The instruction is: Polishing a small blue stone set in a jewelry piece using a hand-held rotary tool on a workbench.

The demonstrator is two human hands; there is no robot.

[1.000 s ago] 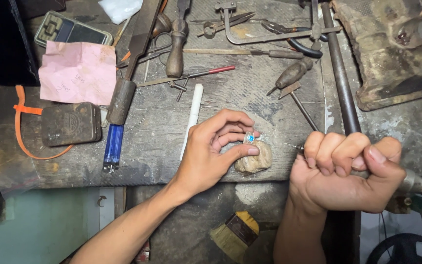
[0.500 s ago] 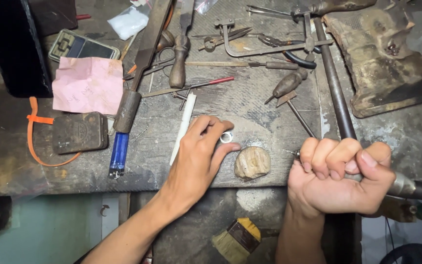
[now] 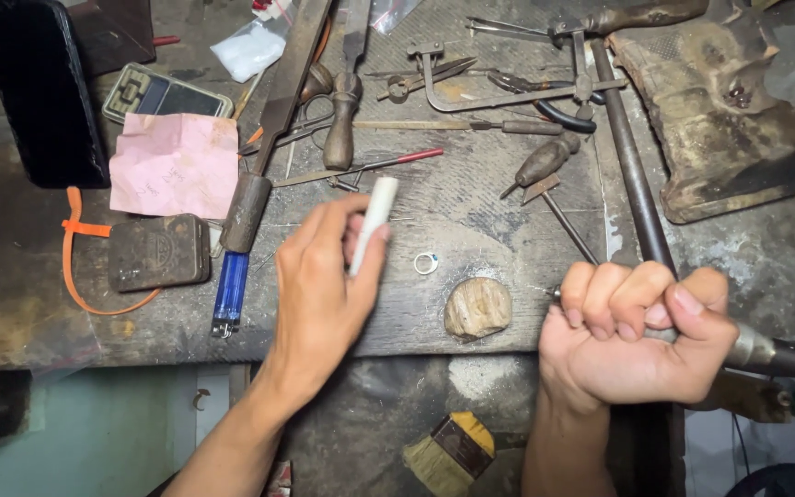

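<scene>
My left hand is closed around a white stick and lifts it off the worn wooden bench. A small silver ring lies free on the bench just right of that hand. A rounded beige lump sits below the ring near the bench's front edge. My right hand is a fist around a grey metal handpiece, whose tip is hidden behind the fingers.
Files, gravers and pliers crowd the back of the bench. At the left lie a pink paper, a dark metal block, a blue lighter and an orange strap. A brush lies below the bench.
My left hand let go of the ring, which now lies on the bench, moved left and picked up the white stick. My right hand stayed clenched on the handpiece.
</scene>
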